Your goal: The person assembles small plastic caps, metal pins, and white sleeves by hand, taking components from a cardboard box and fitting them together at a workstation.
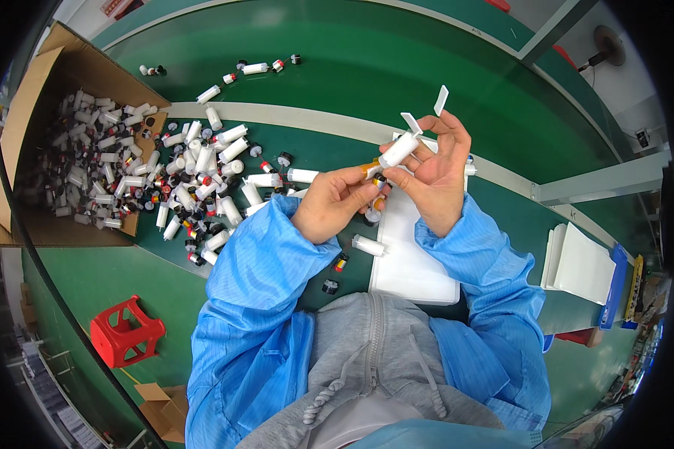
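Note:
In front of my chest, my right hand [443, 168] grips a white plastic cylinder [399, 150] between thumb and fingers. A small flat white piece [410, 123] stands at the cylinder's upper end. Another flat white piece [442, 100] sticks up by the fingertips of that hand. My left hand [329, 203] pinches a small amber-coloured part [370, 168] against the cylinder's lower end; the fingers partly cover it. Just below the hands, a loose white cylinder [368, 245], a small black-and-red part [341, 262] and a black cap [330, 286] lie on the green table.
A large cardboard box [22, 150] on its side at the left spills many white cylinders [202, 161] and small caps over the table. A white sheet [412, 262] lies under my hands. Papers [580, 262] are at the right; a red stool [127, 331] stands on the floor.

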`<control>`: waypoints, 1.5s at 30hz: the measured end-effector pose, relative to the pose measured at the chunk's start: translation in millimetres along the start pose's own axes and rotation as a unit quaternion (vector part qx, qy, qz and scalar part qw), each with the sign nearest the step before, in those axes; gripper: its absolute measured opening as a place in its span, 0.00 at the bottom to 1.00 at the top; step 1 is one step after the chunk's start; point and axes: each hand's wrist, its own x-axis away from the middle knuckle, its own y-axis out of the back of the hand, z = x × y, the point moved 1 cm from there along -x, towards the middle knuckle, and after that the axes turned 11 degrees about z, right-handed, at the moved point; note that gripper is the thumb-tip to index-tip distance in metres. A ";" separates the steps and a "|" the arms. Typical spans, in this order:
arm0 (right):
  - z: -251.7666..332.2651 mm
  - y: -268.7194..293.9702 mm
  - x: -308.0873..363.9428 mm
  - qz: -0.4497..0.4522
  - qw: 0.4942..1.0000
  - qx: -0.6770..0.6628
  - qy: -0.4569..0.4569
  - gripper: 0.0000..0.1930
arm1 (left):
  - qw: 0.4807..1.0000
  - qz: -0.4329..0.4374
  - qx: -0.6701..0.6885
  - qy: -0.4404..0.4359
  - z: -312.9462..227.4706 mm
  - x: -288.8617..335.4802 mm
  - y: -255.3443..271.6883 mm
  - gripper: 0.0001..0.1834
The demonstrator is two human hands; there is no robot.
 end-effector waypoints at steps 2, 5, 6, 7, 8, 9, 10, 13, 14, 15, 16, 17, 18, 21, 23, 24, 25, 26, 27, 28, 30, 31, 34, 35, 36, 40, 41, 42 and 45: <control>1.2 -2.1 -2.3 -0.023 0.999 -0.037 -0.017 0.47 | 1.000 -0.005 0.014 0.014 1.3 1.3 3.8 0.15; -0.5 -3.3 -5.1 -0.032 0.998 -0.049 -0.016 0.47 | 0.999 -0.006 0.025 0.031 2.1 2.2 4.7 0.14; -1.1 -3.3 -5.9 -0.032 0.998 -0.048 -0.016 0.47 | 0.999 -0.003 0.020 0.033 1.7 1.8 4.9 0.13; -1.7 -3.3 -6.6 -0.028 0.999 -0.040 -0.014 0.48 | 0.999 -0.002 0.020 0.033 1.2 1.1 3.2 0.13; -2.1 -3.2 -7.1 -0.024 0.999 -0.032 -0.013 0.48 | 0.999 -0.020 -0.009 0.024 0.3 0.3 0.2 0.13; -2.6 -3.3 -6.6 -0.024 0.999 -0.033 -0.013 0.48 | 0.998 -0.039 -0.038 0.014 -1.1 0.3 -1.9 0.12; -3.6 -3.7 -5.7 -0.014 1.000 -0.020 -0.014 0.49 | 0.998 -0.040 -0.038 0.015 -2.6 0.3 -2.4 0.12; -6.2 -2.6 -4.9 0.007 1.000 0.011 -0.013 0.50 | 0.987 -0.060 -0.147 0.033 -3.7 0.5 -1.6 0.12; -7.0 -1.6 -5.0 0.017 0.999 0.029 -0.012 0.51 | 0.978 -0.051 -0.195 0.060 -1.2 0.5 -0.6 0.13; -9.0 -0.3 -5.7 0.018 0.999 0.029 -0.012 0.51 | 0.965 -0.042 -0.243 0.088 -0.4 0.4 -0.1 0.14; -10.4 1.2 -7.0 0.014 0.991 0.128 0.019 0.48 | 0.965 -0.043 -0.243 0.088 -1.7 0.4 0.8 0.14; -10.6 2.7 -8.3 0.009 0.973 0.226 0.050 0.44 | 0.992 -0.002 -0.089 0.092 -4.0 0.6 1.1 0.15; -9.0 7.0 -10.6 0.010 0.973 0.225 0.052 0.44 | 0.993 0.038 0.067 0.093 -6.0 1.4 2.5 0.16; 5.4 13.7 -15.7 -0.111 0.993 0.034 0.017 0.23 | 0.985 0.039 0.158 0.059 -11.0 4.2 4.5 0.20; 0.9 30.3 -6.0 -0.036 0.996 -0.067 -0.048 0.17 | 0.981 0.011 0.189 0.038 -15.0 3.9 4.0 0.22; 2.4 29.5 -4.4 0.038 0.978 -0.168 -0.114 0.10 | 0.981 0.010 0.189 0.038 -12.6 3.9 3.7 0.22; 1.3 22.9 -1.1 0.038 0.976 -0.140 -0.163 0.06 | 0.987 -0.017 0.159 0.018 -9.1 3.6 3.7 0.23; 2.4 15.6 0.6 0.038 0.976 -0.140 -0.163 0.06 | 0.991 -0.045 0.129 -0.002 -7.0 3.6 4.0 0.24; 2.5 9.7 2.3 0.059 0.967 -0.126 -0.211 0.07 | 0.991 -0.045 0.129 -0.002 -8.2 3.2 3.6 0.24; 1.9 7.1 3.5 0.079 0.956 -0.113 -0.258 0.08 | 0.994 -0.055 0.098 -0.010 -10.8 2.8 3.1 0.25; -2.0 5.9 4.1 0.108 0.947 -0.134 -0.273 0.08 | 0.995 -0.066 0.068 -0.018 -12.0 2.1 2.4 0.25; -3.3 1.9 3.8 0.106 0.953 -0.119 -0.259 0.07 | 0.996 -0.061 0.062 -0.024 -11.4 1.8 1.5 0.24; -9.6 1.8 3.4 0.103 0.959 -0.075 -0.254 0.06 | 0.997 -0.060 0.027 -0.038 -7.5 1.9 -2.0 0.20; -11.2 3.5 2.3 0.101 0.959 -0.046 -0.261 0.06 | 0.997 -0.065 -0.002 -0.046 -6.1 2.3 -2.4 0.17; -10.7 7.6 1.1 0.101 0.959 -0.046 -0.261 0.06 | 0.997 -0.065 -0.001 -0.046 -3.9 2.0 -1.8 0.17; -9.8 16.9 -1.4 0.135 0.952 0.014 -0.274 0.09 | 0.989 -0.031 -0.101 -0.103 -9.2 1.6 -0.1 0.12; -11.2 17.6 -1.3 0.119 0.952 -0.015 -0.281 0.12 | 0.991 -0.028 -0.106 -0.075 -11.3 1.6 -0.3 0.11; -14.5 21.5 -1.7 0.117 0.953 -0.015 -0.280 0.12 | 0.991 -0.025 -0.106 -0.075 -11.2 1.5 -0.9 0.11; -20.3 37.2 -7.7 0.125 0.906 0.284 -0.287 0.32 | 0.995 -0.034 -0.089 -0.028 -7.9 0.5 -1.3 0.12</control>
